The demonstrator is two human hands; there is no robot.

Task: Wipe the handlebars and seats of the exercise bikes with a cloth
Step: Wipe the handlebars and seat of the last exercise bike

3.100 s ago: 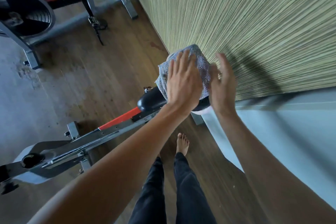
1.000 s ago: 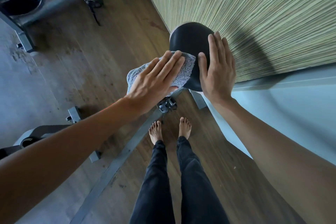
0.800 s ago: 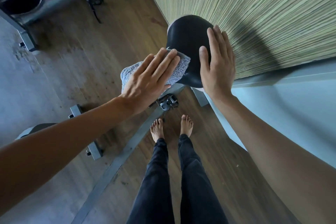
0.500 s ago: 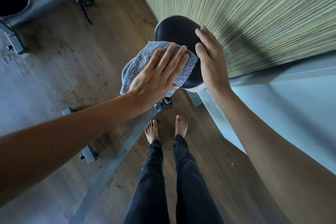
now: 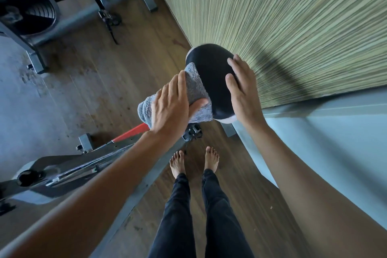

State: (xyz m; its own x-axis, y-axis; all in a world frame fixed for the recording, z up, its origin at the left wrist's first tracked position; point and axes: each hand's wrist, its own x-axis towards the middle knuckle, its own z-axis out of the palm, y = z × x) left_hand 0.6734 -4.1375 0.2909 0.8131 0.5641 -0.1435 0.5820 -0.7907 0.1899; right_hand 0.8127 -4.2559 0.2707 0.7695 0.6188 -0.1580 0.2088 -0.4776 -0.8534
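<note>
- While the left hand (image 5: 170, 103) lies flat on the grey cloth (image 5: 195, 90), its fingers (image 5: 180, 84) are straight and close together, and the thumb presses the cloth from below against the left flank of the black bike seat (image 5: 211, 75).
- The cloth is bunched under the palm, and its free end hangs off the seat's left edge.
- The right hand (image 5: 243, 96) rests open on the seat's right side, fingers slightly spread and laid along the curve, not gripping.
- That seat stands close beside a wall with a ribbed, yellow-green surface (image 5: 282, 16).
- Below the left forearm runs the grey bike frame (image 5: 69, 165) with a red section (image 5: 129, 133), on a dark wooden floor (image 5: 117, 81).
- A second exercise bike (image 5: 31, 12), with a black flywheel, stands well apart at the upper left.
- Two bare feet (image 5: 193, 161) stand on the floor under the seat.
</note>
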